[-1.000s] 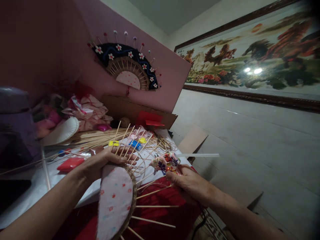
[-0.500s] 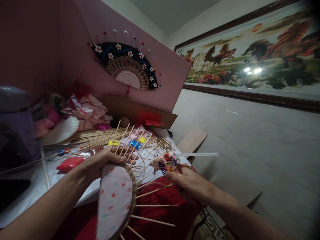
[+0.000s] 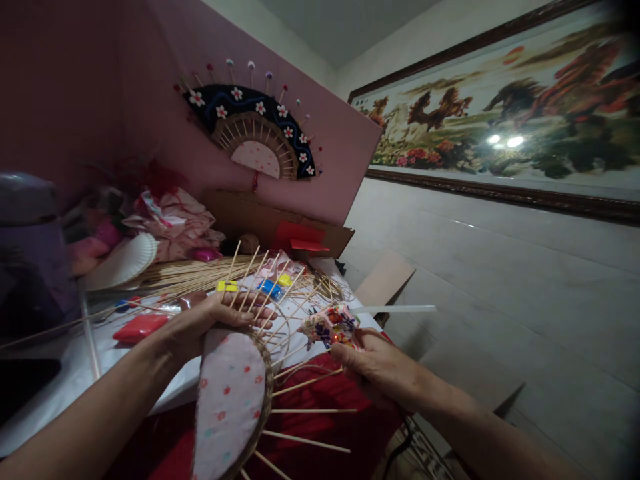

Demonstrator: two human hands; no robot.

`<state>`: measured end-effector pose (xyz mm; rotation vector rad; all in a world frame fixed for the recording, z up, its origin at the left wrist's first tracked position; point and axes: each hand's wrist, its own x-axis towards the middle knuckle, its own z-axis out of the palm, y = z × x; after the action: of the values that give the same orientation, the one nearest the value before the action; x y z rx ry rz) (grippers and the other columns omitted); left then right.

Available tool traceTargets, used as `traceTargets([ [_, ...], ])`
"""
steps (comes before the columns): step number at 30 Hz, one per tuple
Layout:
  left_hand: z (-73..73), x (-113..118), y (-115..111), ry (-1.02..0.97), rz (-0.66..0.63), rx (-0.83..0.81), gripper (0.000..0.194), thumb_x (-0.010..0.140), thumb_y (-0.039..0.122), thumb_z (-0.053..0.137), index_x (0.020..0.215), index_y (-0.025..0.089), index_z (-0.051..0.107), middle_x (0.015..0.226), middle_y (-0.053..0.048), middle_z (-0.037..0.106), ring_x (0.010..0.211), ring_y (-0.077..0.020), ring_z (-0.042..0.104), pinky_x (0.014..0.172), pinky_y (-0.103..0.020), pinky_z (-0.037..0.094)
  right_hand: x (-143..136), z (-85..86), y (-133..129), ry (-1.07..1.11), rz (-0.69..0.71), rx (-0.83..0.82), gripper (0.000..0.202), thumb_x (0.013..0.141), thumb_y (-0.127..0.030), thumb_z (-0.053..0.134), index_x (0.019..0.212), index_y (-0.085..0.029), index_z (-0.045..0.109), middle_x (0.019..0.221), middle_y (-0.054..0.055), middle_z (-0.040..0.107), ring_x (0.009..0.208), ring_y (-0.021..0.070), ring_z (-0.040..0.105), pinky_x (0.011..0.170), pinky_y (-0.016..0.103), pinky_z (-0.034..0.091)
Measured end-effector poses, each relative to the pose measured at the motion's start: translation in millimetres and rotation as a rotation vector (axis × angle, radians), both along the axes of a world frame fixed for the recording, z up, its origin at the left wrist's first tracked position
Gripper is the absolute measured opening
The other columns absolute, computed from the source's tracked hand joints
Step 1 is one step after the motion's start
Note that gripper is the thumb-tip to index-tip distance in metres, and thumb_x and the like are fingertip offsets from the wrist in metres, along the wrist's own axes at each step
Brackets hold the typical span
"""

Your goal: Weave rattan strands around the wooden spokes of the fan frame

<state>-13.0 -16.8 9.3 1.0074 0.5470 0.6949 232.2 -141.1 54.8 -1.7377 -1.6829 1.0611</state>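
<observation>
Several thin sticks [image 3: 315, 411] radiate from the half-round floral panel [image 3: 233, 400], which is over a red cloth [image 3: 367, 433]. At the panel's upper end the left hand [image 3: 224, 312] grips it, curled behind some sticks. Right of the panel, the right hand [image 3: 375, 361] is closed around a flower-patterned glue gun [image 3: 327, 325], its tip near the sticks. Left of the panel lies a red packet [image 3: 143, 328]; beyond the panel, a blue packet [image 3: 271, 289]; high behind it, a decorated fan [image 3: 250, 100].

Nothing can be read — the tiny dark marks [image 3: 361, 103] on the horse picture [image 3: 500, 110] are too small.
</observation>
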Motion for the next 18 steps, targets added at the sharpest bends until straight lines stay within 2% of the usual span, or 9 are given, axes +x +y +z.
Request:
traceTargets([
  [6, -1.4, 0.8, 2.0, -0.001, -0.003, -0.007, 0.04, 0.061, 0.002, 0.065, 0.1, 0.011, 0.061, 0.095, -0.012, 0.071, 0.092, -0.0258, 0.064, 0.078, -0.032, 0.049, -1.6, -3.1, -1.1, -0.062, -0.083, -0.005, 0.043, 0.077, -0.061, 0.05, 0.069, -0.019, 0.044, 0.046, -0.007, 0.037, 0.041, 0.0075, 0.034, 0.042, 0.021, 0.027],
  [18, -3.1, 0.1, 2.9, -0.02, -0.01, -0.003, 0.04, 0.061, 0.002, 0.065, 0.1, 0.01, 0.063, 0.096, -0.014, 0.07, 0.092, -0.0267, 0.064, 0.078, -0.031, 0.049, -0.8, -0.4, -0.5, -0.068, -0.08, 0.014, 0.043, 0.075, -0.06, 0.052, 0.067, -0.021, 0.037, 0.046, -0.009, 0.037, 0.038, 0.0062, 0.032, 0.04, 0.022, 0.021],
])
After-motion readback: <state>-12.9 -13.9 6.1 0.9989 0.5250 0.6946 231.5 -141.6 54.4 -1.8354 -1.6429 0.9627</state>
